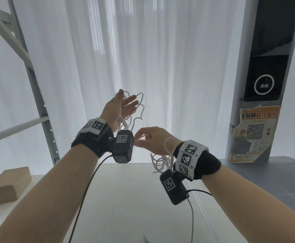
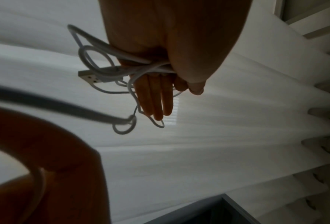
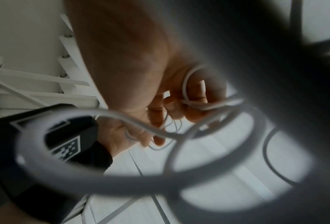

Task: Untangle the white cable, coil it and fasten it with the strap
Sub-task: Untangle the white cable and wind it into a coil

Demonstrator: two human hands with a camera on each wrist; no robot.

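Both hands are raised above the white table (image 1: 134,199), with the white cable (image 1: 139,109) strung between them. My left hand (image 1: 120,109) is upright, palm facing right, fingers straight; several tangled loops run through the crook of its thumb. In the left wrist view the thumb pins those loops (image 2: 102,71) against the palm, and a USB plug (image 2: 89,78) sticks out to the left. My right hand (image 1: 152,139), lower and to the right, has curled fingers pinching a strand (image 3: 185,84). More loops (image 1: 162,162) hang under its wrist. I cannot make out a strap.
A brown block (image 1: 6,186) lies on the table at the left. A grey metal shelf frame (image 1: 38,102) stands behind it. To the right is a grey kiosk column (image 1: 266,67) on a grey surface (image 1: 274,181). White curtains hang behind.
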